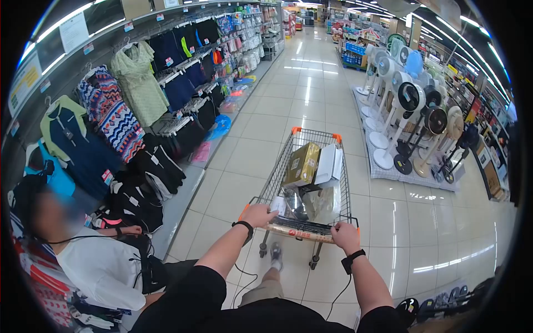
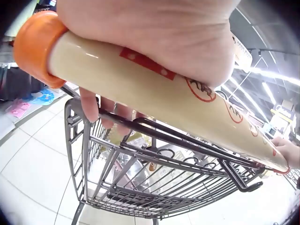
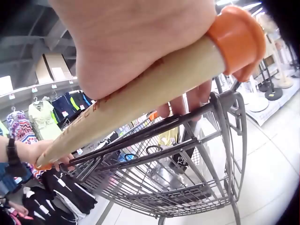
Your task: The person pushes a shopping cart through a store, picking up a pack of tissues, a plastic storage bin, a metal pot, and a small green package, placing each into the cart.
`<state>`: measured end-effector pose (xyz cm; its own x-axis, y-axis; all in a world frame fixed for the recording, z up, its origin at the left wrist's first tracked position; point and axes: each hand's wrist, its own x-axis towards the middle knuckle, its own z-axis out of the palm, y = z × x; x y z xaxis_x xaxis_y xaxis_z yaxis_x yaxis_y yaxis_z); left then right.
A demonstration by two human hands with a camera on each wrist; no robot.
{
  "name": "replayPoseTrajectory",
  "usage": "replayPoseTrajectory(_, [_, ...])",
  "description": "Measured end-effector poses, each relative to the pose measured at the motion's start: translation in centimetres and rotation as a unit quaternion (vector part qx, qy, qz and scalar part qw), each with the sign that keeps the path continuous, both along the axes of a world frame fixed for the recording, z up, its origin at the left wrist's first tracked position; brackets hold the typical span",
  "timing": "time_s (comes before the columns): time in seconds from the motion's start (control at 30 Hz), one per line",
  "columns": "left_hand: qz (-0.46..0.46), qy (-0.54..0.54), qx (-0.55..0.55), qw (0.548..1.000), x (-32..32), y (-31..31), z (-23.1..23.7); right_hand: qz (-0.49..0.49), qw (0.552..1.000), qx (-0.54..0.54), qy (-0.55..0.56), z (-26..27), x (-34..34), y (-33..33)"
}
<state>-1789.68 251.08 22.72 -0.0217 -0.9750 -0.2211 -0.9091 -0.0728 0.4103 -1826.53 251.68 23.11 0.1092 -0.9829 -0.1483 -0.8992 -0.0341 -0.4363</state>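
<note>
A wire shopping cart (image 1: 345, 191) with orange corners stands in front of me, its cream handle (image 1: 302, 234) crosswise. My left hand (image 1: 258, 215) grips the handle near its left end; my right hand (image 1: 346, 237) holds the right end. In the left wrist view, the left palm (image 2: 154, 37) lies over the handle (image 2: 112, 77), fingertips hanging past its far side. The right wrist view has the right palm (image 3: 136, 42) on the handle (image 3: 154, 89), its fingers bent over the far side. Inside the cart are a gold box (image 1: 301, 166), a white box (image 1: 329, 165) and clear-wrapped items (image 1: 325, 203).
Clothes (image 1: 139, 83) hang on the left shelving, where a person in a white shirt (image 1: 102, 266) sits or crouches close by. Standing fans (image 1: 408, 97) crowd a low platform (image 1: 413, 180) on the right. A tiled aisle (image 1: 302, 72) runs ahead between them. Shoes (image 1: 444, 302) lie at lower right.
</note>
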Motion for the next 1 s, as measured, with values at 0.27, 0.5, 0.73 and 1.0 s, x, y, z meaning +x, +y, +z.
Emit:
replayPoseTrajectory(0.27, [0.008, -0.006, -0.032, 0.999, 1.0, -17.4, 0.2, -0.015, 1.0, -0.015, 0.021, -0.4, 1.8, -16.5])
replayPoseTrajectory(0.5, [-0.002, -0.006, -0.012, 1.0, 2.8, -32.7, -0.2, -0.035, 0.999, -0.003, 0.017, -0.9, 3.7, -30.9])
replayPoseTrajectory(0.73, [-0.016, 0.02, -0.035, 0.999, 5.1, -46.2, 0.3, -0.045, 0.998, -0.042, 0.012, -0.9, 5.9, -43.9])
replayPoseTrajectory(1.0, [-0.017, -0.004, -0.037, 0.999, 7.1, -62.7, 1.3, -0.078, 0.996, -0.038, -0.003, -0.9, 8.0, -60.0])
